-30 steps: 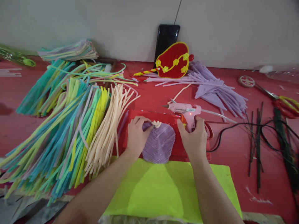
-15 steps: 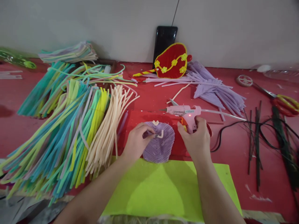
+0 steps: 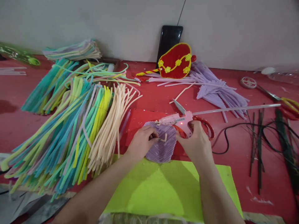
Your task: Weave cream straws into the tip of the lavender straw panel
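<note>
A purple leaf-shaped piece (image 3: 163, 146) made of glued strips lies on a red sheet (image 3: 140, 123) at the table's middle. My left hand (image 3: 141, 143) rests on its left side, fingers pinched on a small cream curved strip (image 3: 164, 138). My right hand (image 3: 196, 141) grips a pink glue gun (image 3: 175, 119) by the handle, its nozzle pointing left over the top of the purple piece. A long clear glue stick (image 3: 235, 109) juts from the gun's back toward the right.
Bundles of coloured strips (image 3: 70, 130) fill the left side. A lime green sheet (image 3: 168, 186) lies near me. A red and yellow fan piece (image 3: 175, 60), purple strips (image 3: 217, 88), a phone (image 3: 169, 39), scissors (image 3: 280, 99) and dark wires (image 3: 259, 140) lie behind and right.
My right hand lifted the glue gun off the table and swung its nozzle left over the purple piece. My left hand moved the cream strip down from the top edge onto the piece.
</note>
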